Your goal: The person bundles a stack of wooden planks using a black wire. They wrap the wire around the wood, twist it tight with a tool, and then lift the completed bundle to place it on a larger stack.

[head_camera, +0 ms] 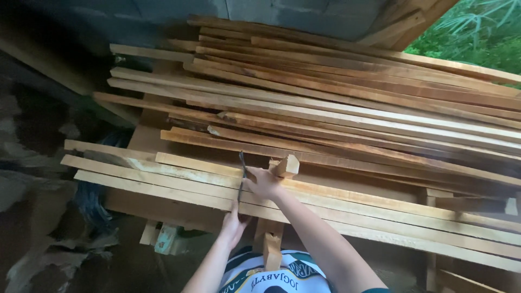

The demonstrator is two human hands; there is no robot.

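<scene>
Roughly lower left: dim ground, scrap wood block (165,239) under the stack. Left hand (234,222), fingers closed on the lower end of a thin dark strap (241,179) running up across the front planks (163,176). Right hand (263,182) grips the strap's upper end beside a short wooden offcut (286,165). Strap not yet visibly fastened. Stacked lumber (353,103) fills right. No containers visible.

We see no signs or screens. Only candidate: a small pale box-like item (165,239) w/ green-and-whitish faces, low on the floor under the near planks' left end, beside a short wood block. It's too blurred for us to confirm it's a pkg.
</scene>
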